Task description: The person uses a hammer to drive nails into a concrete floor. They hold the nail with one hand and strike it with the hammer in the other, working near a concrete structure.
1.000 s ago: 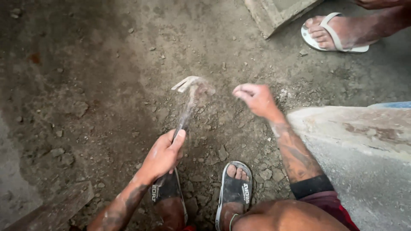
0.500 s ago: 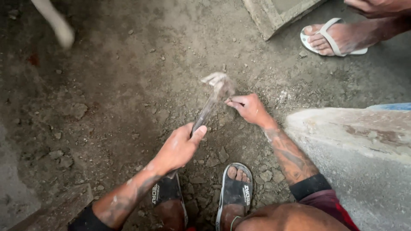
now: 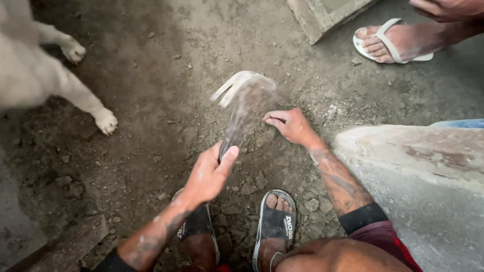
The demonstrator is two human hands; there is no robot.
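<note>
Gripping claw hammer (image 3: 237,108) by handle, left hand (image 3: 209,174) closed tight around it; hammer head blurred, at 12 o'clock from that hand, just above dirt ground (image 3: 151,75). Right hand (image 3: 290,125) at 3 o'clock of hammer head, fingers pinched narrow at ground; what they hold, cannot tell. Own sandalled feet (image 3: 275,221) at 6 o'clock. Concrete slab (image 3: 418,171) at 4 o'clock. Pale dog's paw (image 3: 106,121) at 9 o'clock. Another person's sandalled foot (image 3: 390,43) at 1 o'clock.

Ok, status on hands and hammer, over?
Left hand grips claw hammer. Right hand pinches at the dirt ground. Pale animal's paw close by.
</note>
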